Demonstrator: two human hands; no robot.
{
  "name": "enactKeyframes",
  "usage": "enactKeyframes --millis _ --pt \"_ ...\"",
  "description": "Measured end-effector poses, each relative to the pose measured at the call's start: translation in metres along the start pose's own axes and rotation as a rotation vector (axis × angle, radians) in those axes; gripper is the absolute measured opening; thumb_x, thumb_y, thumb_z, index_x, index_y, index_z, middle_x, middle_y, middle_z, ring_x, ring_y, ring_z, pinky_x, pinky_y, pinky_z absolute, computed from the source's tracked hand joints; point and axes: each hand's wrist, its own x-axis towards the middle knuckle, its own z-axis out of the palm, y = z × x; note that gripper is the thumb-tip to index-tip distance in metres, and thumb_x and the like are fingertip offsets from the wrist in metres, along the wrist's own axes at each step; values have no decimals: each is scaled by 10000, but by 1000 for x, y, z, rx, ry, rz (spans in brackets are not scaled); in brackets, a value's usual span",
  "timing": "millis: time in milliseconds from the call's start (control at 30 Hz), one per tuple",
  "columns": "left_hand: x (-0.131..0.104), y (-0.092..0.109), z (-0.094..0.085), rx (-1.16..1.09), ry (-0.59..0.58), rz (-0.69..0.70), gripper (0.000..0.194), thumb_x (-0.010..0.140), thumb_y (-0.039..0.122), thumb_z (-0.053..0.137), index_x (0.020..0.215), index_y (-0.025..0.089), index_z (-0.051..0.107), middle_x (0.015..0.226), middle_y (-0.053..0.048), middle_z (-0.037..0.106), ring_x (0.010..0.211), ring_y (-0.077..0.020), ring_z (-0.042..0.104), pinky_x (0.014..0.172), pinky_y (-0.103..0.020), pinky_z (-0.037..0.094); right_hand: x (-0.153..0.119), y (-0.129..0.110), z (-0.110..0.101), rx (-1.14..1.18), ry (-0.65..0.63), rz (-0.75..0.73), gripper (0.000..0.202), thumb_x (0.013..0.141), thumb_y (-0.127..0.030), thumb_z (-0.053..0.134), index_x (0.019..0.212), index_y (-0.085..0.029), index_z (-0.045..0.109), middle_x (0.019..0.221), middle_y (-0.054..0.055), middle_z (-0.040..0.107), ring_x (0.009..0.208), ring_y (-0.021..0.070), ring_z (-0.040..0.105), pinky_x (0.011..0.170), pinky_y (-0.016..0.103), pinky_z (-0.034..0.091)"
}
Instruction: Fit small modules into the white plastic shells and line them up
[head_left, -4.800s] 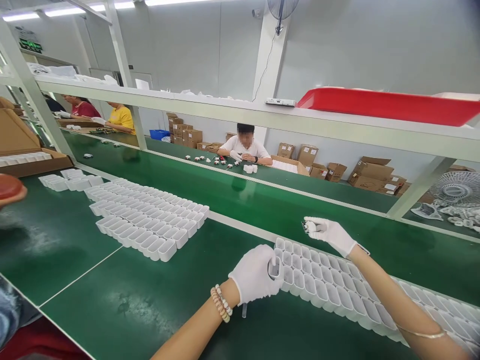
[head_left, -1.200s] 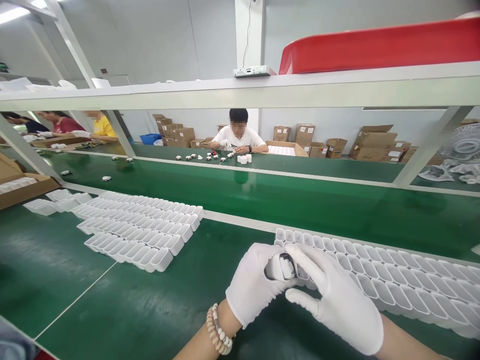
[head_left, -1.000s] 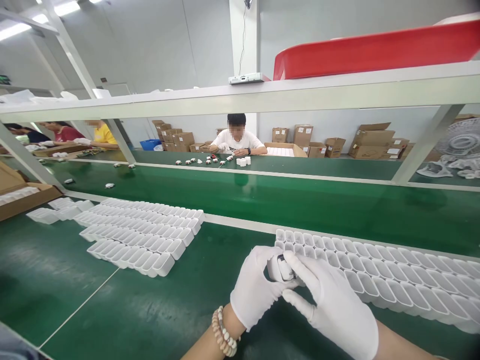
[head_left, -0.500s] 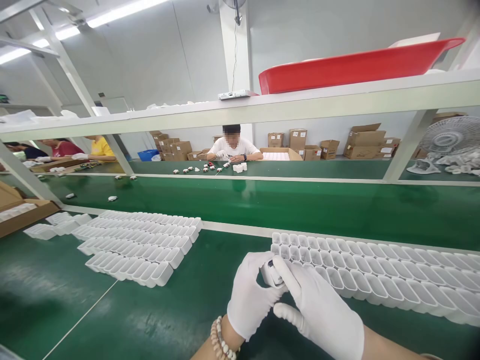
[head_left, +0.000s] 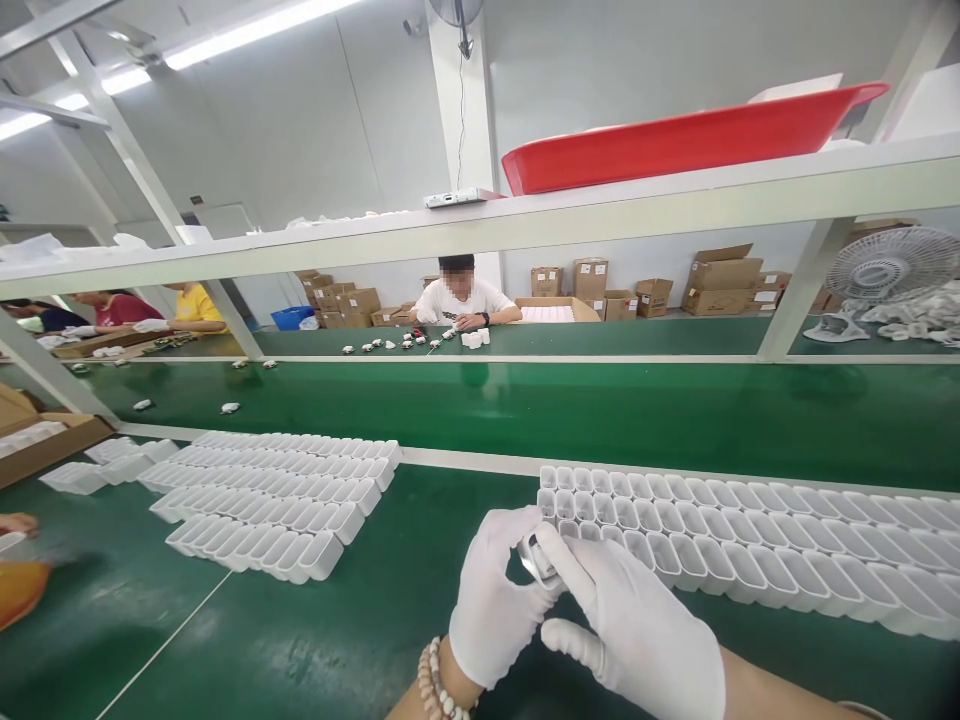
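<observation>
Two white-gloved hands meet at the centre of this clock face, at the near edge of the view. Left hand [head_left: 491, 600] is curled closed, thumb and fingers wrapped around a small white plastic-looking casing [head_left: 534, 562] with a dark part showing at its upper end. Right hand [head_left: 634, 625] is partly open: one finger lies along the top of the casing, while the thumb is parted from the fingers. The casing sits between the hands, just above a dark green, smooth tabletop [head_left: 322, 640]. A bracelet of pale round beads [head_left: 437, 685] circles the left wrist.

Between two and three o'clock, near the right hand, a block of white, open-topped, rounded rectangular cups [head_left: 750, 570] runs in three packed rows. Between nine and ten o'clock, well apart, lies a second block of white cups [head_left: 315, 555]. At ten o'clock, small white parts [head_left: 230, 408] rest on a glossy green strip [head_left: 622, 410]. Between eleven and twelve, a co-worker in a white shirt [head_left: 465, 300] sits across the strip, head bent. Near one o'clock, a long red plastic tray [head_left: 675, 145] rests on a pale overhead shelf [head_left: 570, 225].
</observation>
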Motion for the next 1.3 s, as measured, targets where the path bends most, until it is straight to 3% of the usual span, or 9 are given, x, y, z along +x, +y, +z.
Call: enactKeyframes --millis 167,267,367,567,700,867,1100,1200,1300 --pt "1 9 2 -65 -23 -61 368 691 204 790 1032 220 653 962 -37 693 863 -212 676 749 -321 567 2 -5 -13 46 -2 175 475 843 -275 631 1298 -245 495 989 47 690 829 242 663 713 393 564" --pt "5 22 2 -126 -85 -116 317 688 164 776 985 221 682 914 -26 709 816 -207 680 733 -308 564 2 -6 -15 106 48 312 480 747 -253 696 1211 -265 573 1142 52 684 1017 279 651 845 427 558" --pt "6 29 3 -178 -70 -125 294 691 141 762 965 221 695 886 -21 720 802 -204 687 728 -297 564 1 -8 -10 107 112 383 504 726 -296 703 1215 -256 585 1176 60 687 1062 298 647 873 445 561" --pt "-1 19 9 -210 72 -70 412 641 115 792 1004 236 639 936 -4 690 831 -188 692 729 -269 574 -1 -10 -3 1 245 305 401 725 -276 697 1121 -264 635 997 17 746 888 253 710 734 367 616" --pt "-5 9 10 -130 19 -39 440 672 153 794 1052 247 594 982 -10 669 885 -188 675 794 -288 562 -3 -7 -5 -40 341 224 357 787 -260 644 1141 -269 602 945 -5 751 808 210 718 669 318 619" --pt "-6 2 10 -103 -39 -17 433 751 182 746 1127 258 546 1048 -26 655 949 -189 659 850 -308 545 -4 -2 -5 -52 384 150 379 835 -256 612 1207 -260 538 958 3 738 822 198 705 699 323 609" --pt "-8 -2 13 -61 -28 -27 444 764 216 745 1151 275 535 1074 -26 658 972 -194 660 862 -314 552 -1 -1 -3 5 310 96 306 925 -244 494 1227 -270 532 913 22 714 789 191 677 697 331 564" --pt "-6 -4 12 -56 -74 -63 464 760 222 745 1168 265 529 1115 -42 653 1016 -209 653 893 -338 545 6 -1 -11 120 162 220 266 965 -321 447 1184 -283 593 896 18 708 789 188 672 713 332 555" --pt "-2 -7 10 -63 -208 -107 679 696 244 801 1287 247 467 1206 -80 625 1085 -241 629 939 -379 526 14 5 -23 355 33 374 276 953 -363 456 1123 -288 661 960 19 717 886 195 678 782 320 558"
